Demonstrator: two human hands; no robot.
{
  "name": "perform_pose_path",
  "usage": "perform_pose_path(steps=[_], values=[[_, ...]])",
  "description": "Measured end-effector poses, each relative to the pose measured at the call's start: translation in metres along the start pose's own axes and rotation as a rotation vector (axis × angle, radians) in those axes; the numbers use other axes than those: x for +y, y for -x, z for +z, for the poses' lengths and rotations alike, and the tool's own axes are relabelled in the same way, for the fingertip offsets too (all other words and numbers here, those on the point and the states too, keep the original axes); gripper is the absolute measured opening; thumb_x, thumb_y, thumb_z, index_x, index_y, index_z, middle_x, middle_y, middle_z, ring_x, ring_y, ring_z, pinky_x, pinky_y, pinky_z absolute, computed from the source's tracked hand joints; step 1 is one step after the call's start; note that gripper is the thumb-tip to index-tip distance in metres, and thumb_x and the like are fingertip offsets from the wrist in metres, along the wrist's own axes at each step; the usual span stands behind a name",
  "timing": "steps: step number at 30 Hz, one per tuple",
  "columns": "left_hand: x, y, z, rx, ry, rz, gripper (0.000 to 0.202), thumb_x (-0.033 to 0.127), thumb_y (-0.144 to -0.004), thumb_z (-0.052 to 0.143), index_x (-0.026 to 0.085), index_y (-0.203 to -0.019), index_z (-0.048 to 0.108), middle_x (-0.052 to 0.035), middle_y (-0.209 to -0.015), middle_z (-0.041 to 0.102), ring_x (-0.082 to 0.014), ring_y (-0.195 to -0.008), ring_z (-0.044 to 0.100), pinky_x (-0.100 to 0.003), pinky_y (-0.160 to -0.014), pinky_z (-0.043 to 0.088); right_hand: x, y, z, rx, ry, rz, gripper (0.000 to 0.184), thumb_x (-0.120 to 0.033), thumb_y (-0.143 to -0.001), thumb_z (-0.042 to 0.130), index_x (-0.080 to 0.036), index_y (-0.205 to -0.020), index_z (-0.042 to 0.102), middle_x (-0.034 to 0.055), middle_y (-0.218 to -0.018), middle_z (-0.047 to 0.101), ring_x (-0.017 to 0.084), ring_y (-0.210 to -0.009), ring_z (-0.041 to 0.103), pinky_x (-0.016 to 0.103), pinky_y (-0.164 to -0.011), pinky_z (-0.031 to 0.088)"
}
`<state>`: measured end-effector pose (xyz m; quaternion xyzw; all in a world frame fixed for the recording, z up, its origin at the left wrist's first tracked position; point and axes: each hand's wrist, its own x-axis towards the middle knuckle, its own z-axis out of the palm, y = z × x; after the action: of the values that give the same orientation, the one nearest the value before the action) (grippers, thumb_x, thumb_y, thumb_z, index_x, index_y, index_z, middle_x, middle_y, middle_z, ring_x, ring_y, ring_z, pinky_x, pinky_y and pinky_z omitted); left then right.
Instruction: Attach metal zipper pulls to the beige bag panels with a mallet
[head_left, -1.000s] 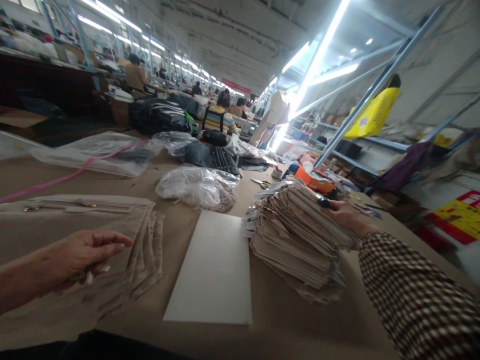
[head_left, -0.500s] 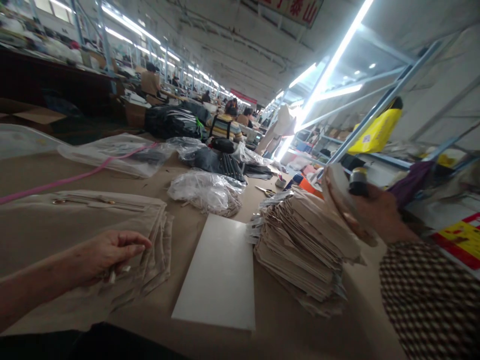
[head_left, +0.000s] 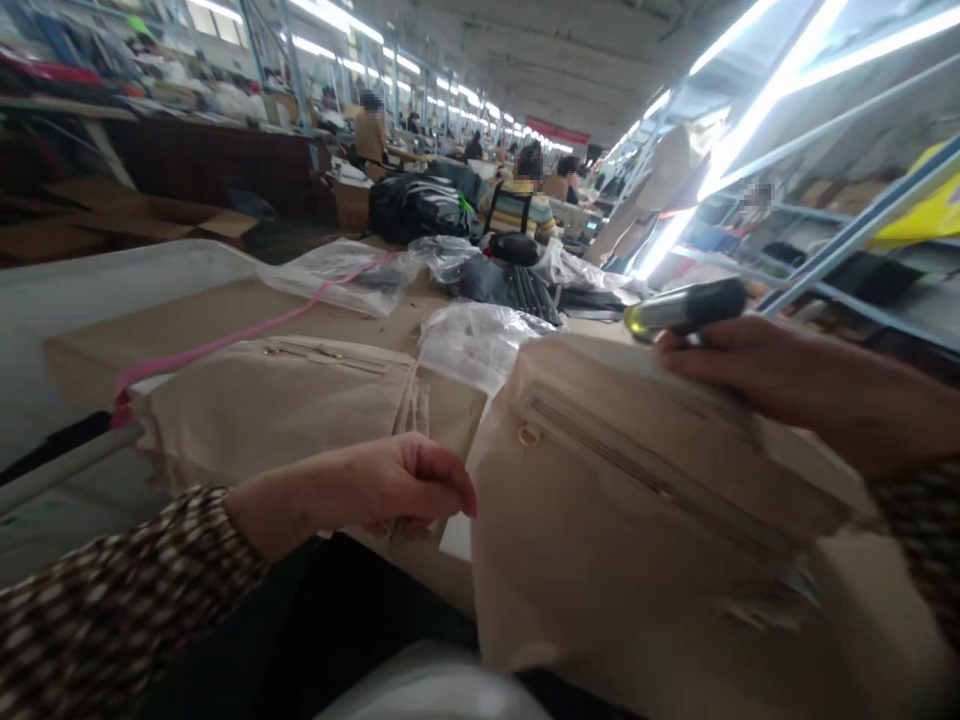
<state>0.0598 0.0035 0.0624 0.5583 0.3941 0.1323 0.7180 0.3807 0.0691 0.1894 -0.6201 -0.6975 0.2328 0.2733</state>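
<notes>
A beige fabric panel (head_left: 600,540) with a zipper and a small metal ring hangs tilted in front of me on the right. My left hand (head_left: 412,485) is closed, thumb and finger pinched at the panel's left edge. Something small under its curled fingers is too blurred to name. My right hand (head_left: 780,385) is closed at the panel's top edge. It also grips a dark cylindrical tool (head_left: 697,305) with a yellowish, shiny end, which points left. Left of the panel lies a stack of similar beige zippered pieces (head_left: 277,410).
Clear plastic bags (head_left: 480,340) and dark folded goods (head_left: 510,285) lie farther back on the brown table (head_left: 165,320). A pink strap (head_left: 247,340) crosses its left side. Open cardboard boxes (head_left: 142,215) stand beyond. People sit in the background, and metal shelving (head_left: 870,235) rises at right.
My right hand has brought the panel from above the right-hand pile toward the middle, facing me. My left hand has moved right to its edge. The panel now hides the pile and most of the white board.
</notes>
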Motion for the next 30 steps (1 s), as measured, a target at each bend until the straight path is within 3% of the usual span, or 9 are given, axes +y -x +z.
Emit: perform_pose_path(steps=[3, 6, 8, 10, 14, 17, 20, 27, 30], values=[[-0.013, -0.003, -0.001, -0.076, 0.053, -0.051, 0.033, 0.043, -0.07, 0.071, 0.015, -0.087, 0.066, 0.0033, -0.048, 0.05, -0.0068, -0.039, 0.04, -0.014, -0.033, 0.026, 0.032, -0.034, 0.069, -0.335, 0.126, -0.03, 0.011, -0.021, -0.076, 0.062, -0.013, -0.071, 0.067, -0.0002, -0.06, 0.061, 0.006, -0.051, 0.049, 0.016, -0.049, 0.036], [-0.027, -0.018, 0.002, 0.013, 0.142, -0.065, 0.039, 0.049, -0.075, 0.067, 0.016, -0.096, 0.063, 0.004, -0.052, 0.051, -0.0053, -0.035, 0.035, -0.014, -0.031, 0.023, 0.067, -0.054, 0.121, -0.272, 0.203, -0.08, 0.014, -0.02, -0.076, 0.059, -0.014, -0.064, 0.06, -0.0031, -0.05, 0.05, 0.006, -0.047, 0.041, 0.017, -0.045, 0.028], [-0.031, -0.032, 0.007, 0.089, 0.238, -0.033, 0.047, 0.055, -0.077, 0.063, 0.018, -0.105, 0.059, 0.0043, -0.056, 0.052, -0.0057, -0.037, 0.039, -0.014, -0.032, 0.026, 0.076, -0.054, 0.137, -0.163, 0.215, -0.178, 0.015, -0.023, -0.076, 0.059, -0.015, -0.064, 0.059, -0.0039, -0.049, 0.047, 0.006, -0.047, 0.037, 0.019, -0.045, 0.025], [-0.031, -0.048, 0.013, 0.127, 0.332, 0.009, 0.057, 0.062, -0.078, 0.058, 0.018, -0.115, 0.055, 0.0041, -0.058, 0.051, -0.0076, -0.041, 0.046, -0.013, -0.034, 0.026, 0.07, -0.042, 0.141, -0.109, 0.122, -0.242, 0.017, -0.029, -0.077, 0.058, -0.016, -0.067, 0.06, -0.0042, -0.051, 0.045, 0.007, -0.048, 0.037, 0.02, -0.045, 0.024], [-0.019, -0.077, 0.028, 0.133, 0.43, 0.07, 0.072, 0.075, -0.074, 0.049, 0.019, -0.12, 0.051, 0.0028, -0.059, 0.051, -0.0102, -0.042, 0.049, -0.014, -0.033, 0.021, 0.044, 0.002, 0.141, -0.22, -0.227, -0.163, 0.019, -0.036, -0.068, 0.067, -0.017, -0.071, 0.065, -0.0037, -0.054, 0.05, 0.008, -0.049, 0.041, 0.02, -0.046, 0.03], [-0.008, -0.096, 0.041, 0.208, 0.459, 0.069, 0.069, 0.079, -0.073, 0.045, 0.017, -0.1, 0.057, 0.0004, -0.058, 0.053, -0.0113, -0.042, 0.05, -0.016, -0.032, 0.022, 0.04, 0.031, 0.153, -0.363, -0.411, -0.09, 0.017, -0.034, -0.067, 0.069, -0.017, -0.071, 0.067, -0.0008, -0.06, 0.058, 0.011, -0.053, 0.05, 0.022, -0.049, 0.039], [-0.005, -0.11, 0.052, 0.303, 0.451, 0.029, 0.066, 0.079, -0.074, 0.041, 0.015, -0.077, 0.055, -0.0023, -0.055, 0.053, -0.0116, -0.041, 0.049, -0.018, -0.032, 0.023, 0.052, 0.043, 0.167, -0.406, -0.578, -0.048, 0.011, -0.028, -0.069, 0.065, -0.017, -0.07, 0.065, -0.0002, -0.061, 0.06, 0.011, -0.054, 0.053, 0.023, -0.052, 0.044], [-0.016, -0.125, 0.061, 0.294, 0.489, 0.012, 0.07, 0.082, -0.072, 0.039, 0.015, -0.083, 0.055, -0.0007, -0.057, 0.053, -0.0098, -0.04, 0.048, -0.017, -0.032, 0.025, 0.071, 0.04, 0.162, -0.471, -0.466, 0.044, 0.018, -0.032, -0.071, 0.06, -0.014, -0.071, 0.061, -0.0028, -0.05, 0.05, 0.006, -0.041, 0.038, 0.02, -0.039, 0.026], [-0.016, -0.125, 0.061, 0.303, 0.472, 0.062, 0.061, 0.076, -0.074, 0.047, 0.017, -0.089, 0.054, 0.0012, -0.058, 0.052, -0.0096, -0.04, 0.048, -0.016, -0.031, 0.024, 0.076, 0.034, 0.154, -0.387, -0.471, 0.023, 0.023, -0.037, -0.073, 0.058, -0.014, -0.07, 0.058, -0.0054, -0.047, 0.042, 0.006, -0.041, 0.033, 0.022, -0.041, 0.024]])
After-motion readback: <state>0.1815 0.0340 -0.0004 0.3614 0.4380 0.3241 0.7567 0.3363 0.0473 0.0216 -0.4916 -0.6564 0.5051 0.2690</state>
